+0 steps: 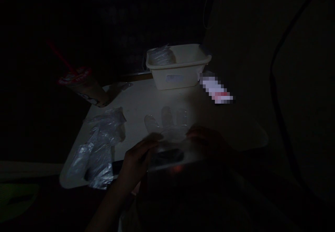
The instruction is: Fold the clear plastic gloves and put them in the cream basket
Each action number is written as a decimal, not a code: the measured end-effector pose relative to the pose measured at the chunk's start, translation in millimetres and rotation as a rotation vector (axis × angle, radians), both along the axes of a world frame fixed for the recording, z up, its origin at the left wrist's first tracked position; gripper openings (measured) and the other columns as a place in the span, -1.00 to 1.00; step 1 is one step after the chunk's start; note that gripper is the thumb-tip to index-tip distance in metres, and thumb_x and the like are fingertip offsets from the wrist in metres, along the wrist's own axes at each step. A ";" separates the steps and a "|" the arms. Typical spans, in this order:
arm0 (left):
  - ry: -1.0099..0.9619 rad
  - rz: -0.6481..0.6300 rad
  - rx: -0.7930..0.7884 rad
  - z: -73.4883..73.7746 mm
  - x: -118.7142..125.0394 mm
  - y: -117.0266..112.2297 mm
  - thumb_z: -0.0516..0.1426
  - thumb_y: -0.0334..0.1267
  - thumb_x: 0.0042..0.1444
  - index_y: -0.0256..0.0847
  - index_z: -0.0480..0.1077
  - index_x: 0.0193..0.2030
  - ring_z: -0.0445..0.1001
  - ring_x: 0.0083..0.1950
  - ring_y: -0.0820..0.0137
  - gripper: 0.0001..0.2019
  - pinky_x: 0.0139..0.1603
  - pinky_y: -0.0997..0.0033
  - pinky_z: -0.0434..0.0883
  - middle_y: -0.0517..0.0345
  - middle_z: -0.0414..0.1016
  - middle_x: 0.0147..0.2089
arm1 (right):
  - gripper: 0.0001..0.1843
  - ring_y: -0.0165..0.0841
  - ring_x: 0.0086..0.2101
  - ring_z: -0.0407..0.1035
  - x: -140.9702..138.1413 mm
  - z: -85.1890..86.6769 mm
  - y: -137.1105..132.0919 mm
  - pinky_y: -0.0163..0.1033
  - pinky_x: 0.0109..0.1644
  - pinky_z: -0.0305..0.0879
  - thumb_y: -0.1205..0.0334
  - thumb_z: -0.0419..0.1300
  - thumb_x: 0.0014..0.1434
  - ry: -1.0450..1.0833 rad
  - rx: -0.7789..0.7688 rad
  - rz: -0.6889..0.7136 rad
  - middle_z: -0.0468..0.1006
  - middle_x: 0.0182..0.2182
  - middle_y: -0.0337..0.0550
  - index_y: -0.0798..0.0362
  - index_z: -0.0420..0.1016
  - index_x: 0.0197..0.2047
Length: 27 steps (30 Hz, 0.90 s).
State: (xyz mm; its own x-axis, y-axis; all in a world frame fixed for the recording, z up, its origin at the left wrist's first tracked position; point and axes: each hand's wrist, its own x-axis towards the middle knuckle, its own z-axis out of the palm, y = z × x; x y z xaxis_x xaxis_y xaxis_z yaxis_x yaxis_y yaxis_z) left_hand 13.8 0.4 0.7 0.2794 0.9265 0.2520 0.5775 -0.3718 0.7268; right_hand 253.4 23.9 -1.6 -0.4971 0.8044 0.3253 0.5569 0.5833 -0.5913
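Observation:
The scene is very dark. My left hand [134,162] and my right hand [208,141] both rest on the near end of a clear plastic glove [167,124] that lies flat on a small white table [141,99]. The fingers of both hands curl around the glove's cuff, above a dark box-like thing [167,158] at the table's near edge. The glove's fingers point away from me.
A white plastic tub [180,66] with clear plastic inside stands at the table's far side. A cup with a red lid and straw [83,85] sits at far left. Crumpled clear plastic [99,148] lies on the left. A blurred small packet [216,90] lies at right.

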 end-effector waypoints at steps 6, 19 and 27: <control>-0.083 0.040 -0.079 4.0 1.0 5.0 0.02 -0.33 -0.02 -0.18 0.40 -0.34 0.41 -0.16 0.40 -0.85 -0.12 0.36 0.36 0.13 0.46 -0.19 | -0.80 -0.42 -0.34 0.35 0.2 -0.1 0.7 -0.29 -0.28 0.30 0.32 -0.04 0.06 0.016 -0.073 -0.031 0.47 -0.39 -0.11 0.11 0.40 -0.37; -0.102 0.103 -0.193 12.2 1.5 7.0 0.03 -0.29 -0.09 -0.21 0.44 -0.36 0.42 -0.16 0.32 -0.81 -0.11 0.31 0.34 0.08 0.47 -0.19 | -0.81 -0.45 -0.39 0.35 -3.8 3.6 -0.6 -0.34 -0.31 0.27 0.35 -0.02 0.02 -0.033 -0.111 -0.092 0.48 -0.44 -0.17 0.10 0.41 -0.41; -0.051 0.113 -0.274 17.3 7.2 11.8 -0.02 -0.20 -0.02 -0.23 0.43 -0.31 0.40 -0.14 0.34 -0.75 -0.12 0.36 0.32 0.10 0.46 -0.17 | -0.77 -0.41 -0.35 0.37 -5.7 1.9 7.9 -0.31 -0.27 0.27 0.41 -0.03 -0.05 -0.010 -0.194 -0.176 0.49 -0.38 -0.17 0.07 0.42 -0.39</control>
State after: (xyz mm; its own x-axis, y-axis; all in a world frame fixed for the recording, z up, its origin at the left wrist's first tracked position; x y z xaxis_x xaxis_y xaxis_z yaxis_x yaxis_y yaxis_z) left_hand 21.0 12.2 18.0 0.1642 0.9864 -0.0009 0.5641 -0.0932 0.8204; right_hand 247.7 31.8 0.2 -0.3463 0.9256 0.1526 0.6459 0.3533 -0.6767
